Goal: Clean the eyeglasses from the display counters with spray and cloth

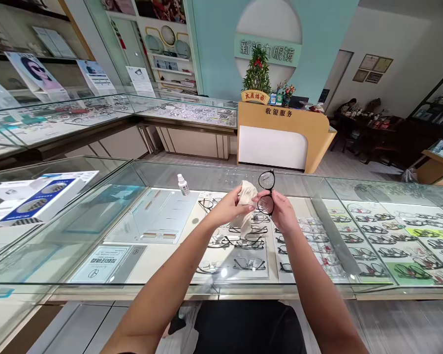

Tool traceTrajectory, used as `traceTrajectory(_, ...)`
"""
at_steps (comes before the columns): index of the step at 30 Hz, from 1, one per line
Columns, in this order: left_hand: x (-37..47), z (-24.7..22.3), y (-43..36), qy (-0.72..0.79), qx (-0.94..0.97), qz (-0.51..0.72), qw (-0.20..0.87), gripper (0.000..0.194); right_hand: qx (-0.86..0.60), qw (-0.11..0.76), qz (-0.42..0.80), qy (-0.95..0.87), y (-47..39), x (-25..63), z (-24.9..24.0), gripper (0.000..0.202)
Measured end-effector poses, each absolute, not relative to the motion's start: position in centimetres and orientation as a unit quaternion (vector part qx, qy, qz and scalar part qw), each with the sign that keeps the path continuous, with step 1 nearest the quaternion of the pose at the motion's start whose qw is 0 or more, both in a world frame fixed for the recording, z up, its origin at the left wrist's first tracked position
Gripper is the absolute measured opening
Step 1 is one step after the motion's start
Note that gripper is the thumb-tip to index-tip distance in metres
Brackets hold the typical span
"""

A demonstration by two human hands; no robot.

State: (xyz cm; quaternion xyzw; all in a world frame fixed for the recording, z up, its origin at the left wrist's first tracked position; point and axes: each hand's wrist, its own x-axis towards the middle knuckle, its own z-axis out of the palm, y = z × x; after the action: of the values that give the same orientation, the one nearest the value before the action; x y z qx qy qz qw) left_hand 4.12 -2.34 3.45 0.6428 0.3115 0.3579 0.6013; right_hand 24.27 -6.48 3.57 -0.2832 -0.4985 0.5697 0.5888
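Above the glass display counter (pixel 158 290), my left hand (pixel 231 206) is closed on a cream cloth (pixel 246 196), part of which hangs down below the fingers. My right hand (pixel 281 210) grips a pair of black-framed glasses (pixel 267 180), turned so that one lens is above the other. The lower lens lies between my two hands, and fingers of my left hand reach its near side. A small white bottle (pixel 183 185) stands upright on the glass to the left of the cloth.
Rows of glasses (pixel 249 264) lie inside the counter under the glass. A blue and white box (pixel 42 201) is at the left. Beyond the counter stand a wooden cashier desk (pixel 321 129) and more display cases (pixel 192 115).
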Motion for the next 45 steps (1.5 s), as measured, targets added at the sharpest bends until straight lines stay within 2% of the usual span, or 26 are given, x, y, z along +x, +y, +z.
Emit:
traceTrajectory(7,4.2,3.4,-2.3,0.348,0.685,0.332,0.548,0.047,-0.282,0.625,0.56,-0.464,-6.3,24.6,3.6,0.04)
traceTrajectory(10,4.2,3.4,-2.1,0.38,0.707,0.349,0.483,0.042,-0.27,0.644,0.566,-0.438,-6.3,24.8,3.7,0.037)
traceTrajectory(17,4.7,3.8,-2.6,0.314,0.719,0.432,0.445,0.033,-0.274,0.653,0.578,-0.405,-6.0,24.8,3.7,0.035)
traceTrajectory(21,5.0,3.7,-2.8,0.291,0.653,0.457,0.529,0.043,-0.283,0.632,0.595,-0.408,-5.8,24.8,3.6,0.036)
traceTrajectory(25,4.9,3.5,-2.5,0.321,0.577,0.517,0.545,0.046,-0.28,0.619,0.601,-0.421,-5.7,24.9,3.4,0.038)
traceTrajectory(29,4.6,3.8,-2.4,0.31,0.544,0.52,0.581,0.054,-0.294,0.602,0.594,-0.445,-5.7,25.1,3.1,0.039)
traceTrajectory(35,4.2,4.2,-2.5,0.31,0.585,0.505,0.553,0.045,-0.316,0.528,0.604,-0.506,-5.7,25.1,2.9,0.042)
traceTrajectory(45,3.8,3.2,-1.9,0.338,0.623,0.504,0.494,0.05,-0.32,0.439,0.595,-0.592,-6.1,24.5,3.0,0.047)
